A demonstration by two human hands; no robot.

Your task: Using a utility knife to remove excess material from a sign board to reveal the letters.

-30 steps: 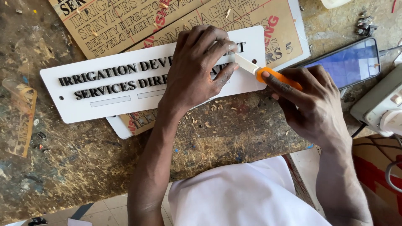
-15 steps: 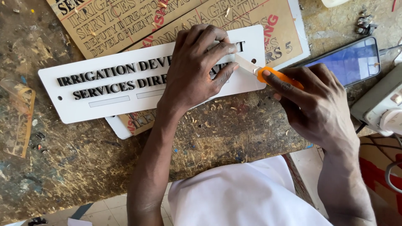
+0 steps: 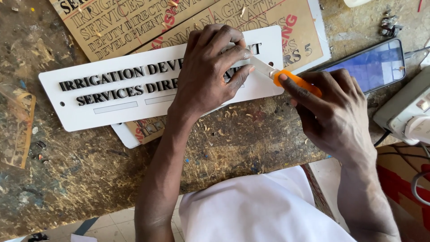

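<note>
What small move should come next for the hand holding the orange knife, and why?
Probably a short, careful draw of the orange knife along the raised black letters: its blade tip already sits there, and the left hand presses the white sign flat while the right hand grips the handle.

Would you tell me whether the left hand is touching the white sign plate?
Touching: in the head view the left hand lies flat on the white sign plate, fingers spread over its raised letters.
</note>
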